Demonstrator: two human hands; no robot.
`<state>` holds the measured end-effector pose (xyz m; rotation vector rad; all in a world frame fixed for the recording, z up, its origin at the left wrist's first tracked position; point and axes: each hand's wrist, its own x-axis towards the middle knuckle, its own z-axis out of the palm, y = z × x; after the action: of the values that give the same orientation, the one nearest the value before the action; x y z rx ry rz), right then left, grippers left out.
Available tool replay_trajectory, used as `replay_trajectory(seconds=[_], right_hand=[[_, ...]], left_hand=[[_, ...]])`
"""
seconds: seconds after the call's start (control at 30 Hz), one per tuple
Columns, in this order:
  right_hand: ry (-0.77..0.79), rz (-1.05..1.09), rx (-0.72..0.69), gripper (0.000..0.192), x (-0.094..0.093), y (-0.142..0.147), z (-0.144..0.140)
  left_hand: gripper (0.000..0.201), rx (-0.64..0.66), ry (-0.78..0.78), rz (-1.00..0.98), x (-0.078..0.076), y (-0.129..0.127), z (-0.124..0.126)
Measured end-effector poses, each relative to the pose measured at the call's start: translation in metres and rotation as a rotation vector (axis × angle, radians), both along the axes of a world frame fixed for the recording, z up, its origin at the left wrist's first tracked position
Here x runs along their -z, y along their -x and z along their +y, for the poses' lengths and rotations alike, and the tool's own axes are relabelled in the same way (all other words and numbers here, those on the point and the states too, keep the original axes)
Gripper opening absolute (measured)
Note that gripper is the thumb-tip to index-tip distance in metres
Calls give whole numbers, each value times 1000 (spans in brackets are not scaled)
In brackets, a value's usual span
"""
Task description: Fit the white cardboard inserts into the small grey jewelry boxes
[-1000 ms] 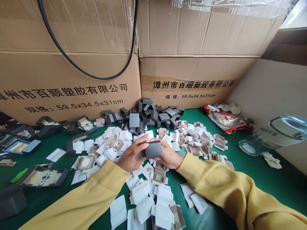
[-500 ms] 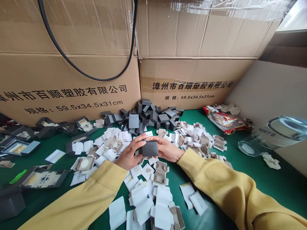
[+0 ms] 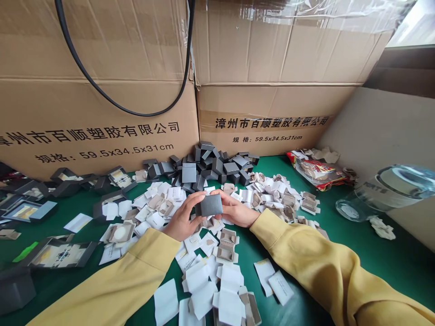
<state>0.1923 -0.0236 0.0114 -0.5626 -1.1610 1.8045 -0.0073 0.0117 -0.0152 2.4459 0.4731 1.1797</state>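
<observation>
One dark-grey box (image 3: 211, 206), gripped from both sides

Left hand (image 3: 183, 219) pinched the box's left side, thumb below, fingers along the upper edge. Right hand (image 3: 238, 212) held the right side; some of its fingers were hidden behind the box, so their spread could not be told. The box was above a scatter of white cardboard pieces (image 3: 230, 274) on a green table (image 3: 380, 262). Beyond the hands, a heap of dark boxes (image 3: 189, 173) lay before two printed cartons (image 3: 272, 104); a black cable (image 3: 146, 114) hung in a loop. Opened boxes (image 3: 81, 258) lay at left; a red packet (image 3: 317, 174) and a clear cup (image 3: 377, 194) at right.
</observation>
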Motion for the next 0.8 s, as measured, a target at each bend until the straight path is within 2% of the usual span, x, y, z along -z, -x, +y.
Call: replay_trajectory(seconds=[0.17, 0.53, 0.6, 0.7, 0.8], right_hand=[[10, 11, -98, 49, -2, -2, 1], [40, 0, 10, 44, 5, 4, 0], [62, -30, 110, 39, 8, 4, 3], [3, -216, 426, 24, 14, 1, 10], [-304, -658, 691, 10, 18, -2, 13]], left_hand=[[60, -2, -17, 0, 1, 0, 0], [57, -45, 61, 12, 5, -1, 1], [56, -111, 49, 16, 6, 0, 0], [56, -235, 9, -27, 5, 2, -1], [58, -355, -21, -91, 2, 3, -4]])
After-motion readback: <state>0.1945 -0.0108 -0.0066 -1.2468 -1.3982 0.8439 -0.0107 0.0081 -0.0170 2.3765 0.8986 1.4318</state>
